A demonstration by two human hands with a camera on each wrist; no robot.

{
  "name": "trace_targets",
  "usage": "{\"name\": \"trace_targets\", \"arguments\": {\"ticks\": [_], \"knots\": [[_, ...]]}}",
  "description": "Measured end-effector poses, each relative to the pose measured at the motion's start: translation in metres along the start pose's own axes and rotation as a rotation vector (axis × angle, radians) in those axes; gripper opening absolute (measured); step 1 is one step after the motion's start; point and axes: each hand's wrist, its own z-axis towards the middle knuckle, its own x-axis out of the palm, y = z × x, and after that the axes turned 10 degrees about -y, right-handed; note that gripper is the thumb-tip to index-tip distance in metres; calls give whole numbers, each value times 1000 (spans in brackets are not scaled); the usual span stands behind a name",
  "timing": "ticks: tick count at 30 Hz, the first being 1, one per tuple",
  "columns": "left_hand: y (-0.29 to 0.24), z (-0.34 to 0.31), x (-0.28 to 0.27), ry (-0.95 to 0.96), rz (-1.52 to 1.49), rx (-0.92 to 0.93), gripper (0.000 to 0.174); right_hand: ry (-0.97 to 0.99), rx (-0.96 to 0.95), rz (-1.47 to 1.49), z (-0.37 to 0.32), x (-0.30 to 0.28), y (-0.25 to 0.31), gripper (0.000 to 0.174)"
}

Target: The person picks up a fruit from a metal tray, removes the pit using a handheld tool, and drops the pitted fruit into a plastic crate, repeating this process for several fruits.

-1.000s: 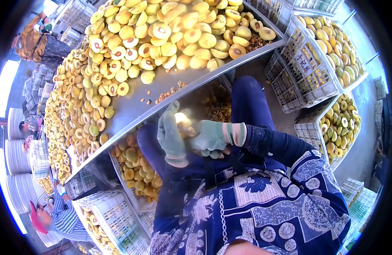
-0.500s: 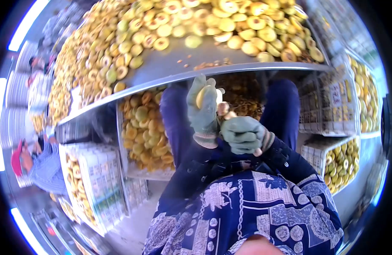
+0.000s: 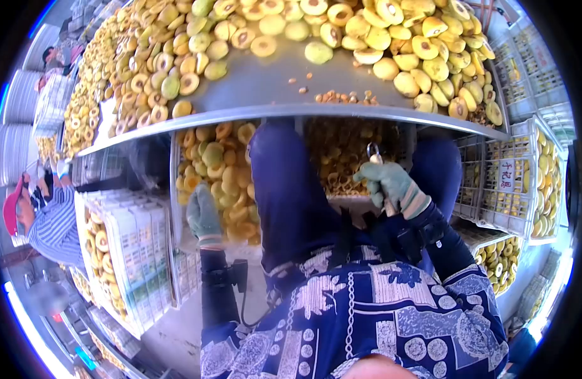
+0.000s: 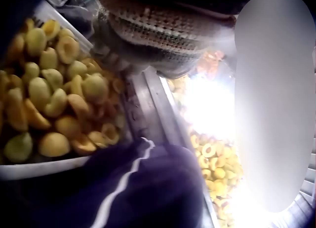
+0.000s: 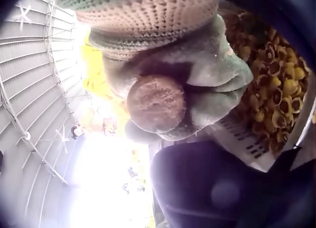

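Observation:
My left hand (image 3: 204, 218), in a grey-green glove, is over the left side of a crate of whole yellow fruit (image 3: 225, 174) that look like peaches or apricots. Its fingers look fairly straight, and no fruit shows in it. The left wrist view has mostly the glove cuff (image 4: 153, 30) beside that crate. Above my lap, my gloved right hand (image 3: 392, 186) grips a coring tool by its wooden handle (image 5: 157, 103). The tool's metal loop (image 3: 374, 151) sticks up past the fingers. Below lies a crate of pit and flesh scraps (image 3: 341, 158).
A metal table (image 3: 253, 82) piled with halved fruit (image 3: 373, 38) runs across the front, with loose pits (image 3: 344, 98) near its edge. White crates of fruit stand at the left (image 3: 139, 252) and right (image 3: 499, 170). Another person (image 3: 54, 221) in a striped top sits at far left.
The left hand held a yellow fruit against the right hand's tool; now it has moved away left to the fruit crate, without that fruit. The right hand has shifted right, still gripping the coring tool.

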Motion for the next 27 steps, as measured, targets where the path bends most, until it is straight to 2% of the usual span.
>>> {"name": "trace_targets", "arguments": {"ticks": [1,3,5,7,8,10,11,12,13,14,17,18,19,21,23,24,25,26,27], "knots": [[-14,9,23,17,-19,16,39,-46,-20,-49,1,0,2,32],[-64,24,77,129,-153,424,32,-122,-13,-14,8,1,9,30],[-99,54,124,232,149,612,31,-189,-21,198,19,0,12,26],[-130,82,181,150,507,987,36,-184,14,281,35,-6,17,24],[-137,97,210,171,533,968,45,-186,5,296,32,-5,25,24],[-132,126,262,197,578,980,48,-132,-150,-229,20,0,40,26],[-132,132,281,210,625,977,51,-29,-412,-462,17,-3,37,31],[-132,138,293,225,618,996,51,-80,-235,-343,15,-2,40,32],[-137,137,302,290,765,887,54,-126,-60,-224,8,2,47,33],[-142,134,310,350,909,770,56,-138,-92,-220,9,1,46,32],[-161,115,304,434,900,705,59,-99,-51,-262,3,-1,54,32],[-144,118,301,480,720,709,58,-69,-58,-247,-3,2,58,29],[-141,111,294,490,723,720,58,-72,-59,-233,-7,4,61,29],[-131,89,278,492,473,1001,62,-16,-277,-229,-15,8,66,27],[-162,30,255,670,339,995,69,-91,-275,-153,-33,18,85,28],[-169,7,247,709,340,1153,72,-109,-266,-139,-28,21,81,28],[-172,-11,241,741,334,1315,76,-104,-412,-52,-16,24,73,28],[-178,-28,235,826,144,1424,78,-99,-564,31,-10,25,66,28],[-185,-51,228,948,-19,1283,66,-114,-569,39,-11,26,60,28]]}}
